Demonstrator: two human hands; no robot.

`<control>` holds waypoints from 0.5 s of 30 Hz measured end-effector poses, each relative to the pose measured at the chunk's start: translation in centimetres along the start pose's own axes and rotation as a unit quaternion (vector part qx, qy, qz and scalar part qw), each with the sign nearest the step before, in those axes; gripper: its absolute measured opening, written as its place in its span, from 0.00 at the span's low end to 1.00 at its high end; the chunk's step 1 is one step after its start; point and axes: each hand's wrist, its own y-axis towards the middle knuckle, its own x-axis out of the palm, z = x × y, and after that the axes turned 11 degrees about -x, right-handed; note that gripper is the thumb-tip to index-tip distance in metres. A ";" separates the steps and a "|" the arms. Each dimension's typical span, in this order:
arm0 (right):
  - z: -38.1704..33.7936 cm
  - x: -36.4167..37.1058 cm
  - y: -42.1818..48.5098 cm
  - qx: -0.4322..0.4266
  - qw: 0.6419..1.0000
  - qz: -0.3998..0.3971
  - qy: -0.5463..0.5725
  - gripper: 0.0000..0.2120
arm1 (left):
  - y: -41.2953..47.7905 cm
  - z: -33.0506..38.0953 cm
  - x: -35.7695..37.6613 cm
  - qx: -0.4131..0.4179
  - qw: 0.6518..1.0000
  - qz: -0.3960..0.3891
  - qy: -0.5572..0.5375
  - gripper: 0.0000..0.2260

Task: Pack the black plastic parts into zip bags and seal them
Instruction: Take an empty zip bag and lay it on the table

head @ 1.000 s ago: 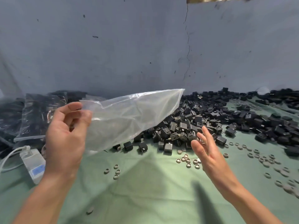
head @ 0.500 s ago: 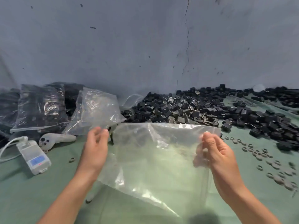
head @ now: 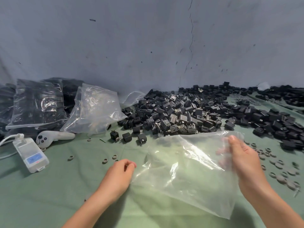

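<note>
An empty clear zip bag (head: 185, 170) lies slanted over the green cloth in front of me. My right hand (head: 245, 163) grips its right edge, thumb on top and fingers showing blurred through the plastic. My left hand (head: 118, 175) hovers at the bag's lower left corner with curled fingers and nothing in it. A big heap of black plastic parts (head: 181, 116) lies just beyond the bag and spreads to the right. A few single parts (head: 126, 137) sit apart in front of the heap.
Filled zip bags (head: 37, 104) and a stack of empty bags (head: 95, 111) lean at the back left. A white controller (head: 54, 137) and a white device with a cable (head: 31, 155) lie at left. Small grey rings (head: 279, 165) are scattered at right. A grey wall stands behind.
My left hand has let go of the bag and curled shut. The bag has dropped lower and shifted right, held now by my right hand alone.
</note>
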 end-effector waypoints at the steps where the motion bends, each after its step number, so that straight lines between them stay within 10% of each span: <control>1: 0.0 -0.3 0.1 0.009 1.000 0.008 -0.001 0.12 | -0.1 0.3 0.0 -0.016 0.998 0.000 -0.059 0.07; 4: 0.2 -1.2 0.3 0.018 0.999 0.029 -0.008 0.12 | -0.2 0.8 -0.2 -0.093 0.975 -0.045 -0.198 0.06; 11: 1.1 -1.9 0.3 0.036 0.996 -0.011 -0.084 0.13 | 0.0 0.3 0.0 0.004 0.996 -0.078 0.052 0.11; 15: 0.5 -2.3 0.1 -0.073 0.954 0.029 -0.289 0.29 | -0.1 0.8 0.1 0.037 0.993 -0.088 -0.065 0.02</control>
